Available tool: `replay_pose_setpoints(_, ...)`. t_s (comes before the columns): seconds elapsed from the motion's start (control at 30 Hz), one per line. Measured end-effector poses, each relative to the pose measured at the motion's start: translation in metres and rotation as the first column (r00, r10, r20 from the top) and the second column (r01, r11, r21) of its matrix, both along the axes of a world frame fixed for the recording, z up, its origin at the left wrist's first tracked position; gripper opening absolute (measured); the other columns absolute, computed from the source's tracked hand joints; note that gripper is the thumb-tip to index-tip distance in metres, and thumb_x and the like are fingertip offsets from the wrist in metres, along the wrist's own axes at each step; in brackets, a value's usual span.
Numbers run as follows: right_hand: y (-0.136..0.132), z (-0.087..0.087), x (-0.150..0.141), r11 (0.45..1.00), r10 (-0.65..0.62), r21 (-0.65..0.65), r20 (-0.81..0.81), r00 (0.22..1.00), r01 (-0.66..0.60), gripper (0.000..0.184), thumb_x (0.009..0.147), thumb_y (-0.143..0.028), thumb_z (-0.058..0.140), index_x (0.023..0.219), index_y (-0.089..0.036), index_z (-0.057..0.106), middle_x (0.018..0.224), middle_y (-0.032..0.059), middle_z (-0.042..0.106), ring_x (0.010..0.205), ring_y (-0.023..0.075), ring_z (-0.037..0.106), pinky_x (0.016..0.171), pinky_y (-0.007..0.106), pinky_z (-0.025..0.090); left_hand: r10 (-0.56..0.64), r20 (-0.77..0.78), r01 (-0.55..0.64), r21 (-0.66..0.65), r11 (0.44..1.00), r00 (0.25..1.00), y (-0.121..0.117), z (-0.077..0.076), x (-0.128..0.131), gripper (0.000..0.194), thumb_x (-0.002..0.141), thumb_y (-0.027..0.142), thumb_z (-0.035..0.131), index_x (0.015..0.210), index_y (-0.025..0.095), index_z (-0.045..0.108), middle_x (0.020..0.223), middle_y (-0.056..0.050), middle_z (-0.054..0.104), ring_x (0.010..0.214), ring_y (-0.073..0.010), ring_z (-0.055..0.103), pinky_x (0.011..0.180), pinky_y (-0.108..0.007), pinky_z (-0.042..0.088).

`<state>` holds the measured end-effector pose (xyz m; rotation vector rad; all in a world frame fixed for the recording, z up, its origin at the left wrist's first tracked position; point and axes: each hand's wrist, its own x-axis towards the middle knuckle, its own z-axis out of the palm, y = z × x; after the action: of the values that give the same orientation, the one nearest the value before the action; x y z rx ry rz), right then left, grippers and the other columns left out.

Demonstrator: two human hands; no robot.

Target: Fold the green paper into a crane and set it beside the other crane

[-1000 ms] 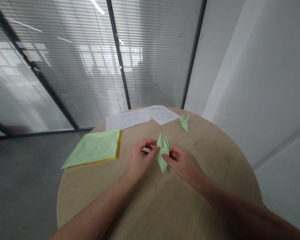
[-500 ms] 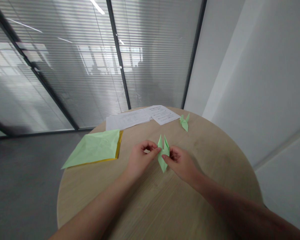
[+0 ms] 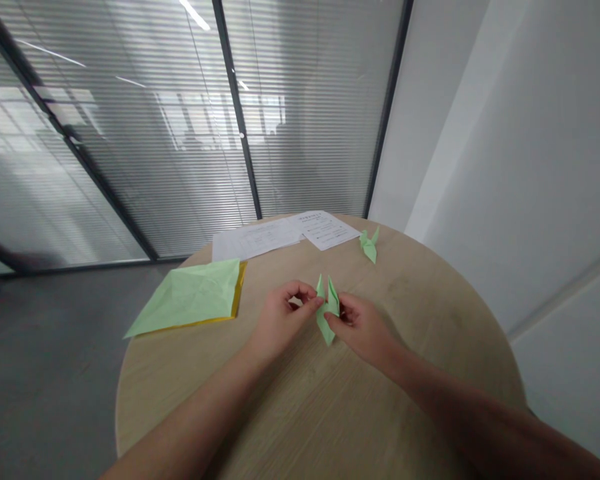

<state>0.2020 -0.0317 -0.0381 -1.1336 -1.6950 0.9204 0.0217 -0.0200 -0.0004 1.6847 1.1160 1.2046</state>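
Between my hands is a light green folded origami paper (image 3: 325,325), its two narrow points upward and one wider point toward me. My left hand (image 3: 289,319) pinches its left side between thumb and fingers. On the right side, my right hand (image 3: 356,325) grips it the same way, thumb in front and the fingers partly hidden behind. A finished-looking green paper crane (image 3: 369,245) rests farther back on the table, to the right of my hands.
On the round wooden table (image 3: 430,320), a green paper sheet (image 3: 195,297) lies over a yellow one (image 3: 239,290) at the left. Printed white sheets (image 3: 330,230) lie at the back edge. Beyond stand a glass partition with blinds (image 3: 180,133) and a white wall (image 3: 520,167).
The folded paper has tilted slightly, and its two upper points sit a little lower. Both hands keep their grip with hardly any movement. The crane and the sheets stay put.
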Motion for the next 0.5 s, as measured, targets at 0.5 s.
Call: replay_pose_setpoints(0.5, 0.0054, -0.0050, -0.0033, 0.986, 0.028, -0.151, -0.267, 0.963, -0.071, 0.030, 0.084, -0.050, 0.069, 0.086, -0.020, 0.069, 0.081, 0.0026, 0.066, 0.072, 0.0179, 0.059, 0.066, 0.028, 0.045, -0.033, 0.119, 0.043, -0.079, 0.996, 0.992, 0.0034, -0.0089, 0.0038, 0.020, 0.077, 0.032, 0.075, 0.076, 0.017, 0.061, 0.061, 0.004, 0.058, 0.055, -0.0097, 0.053, 0.053, -0.022, 0.044)
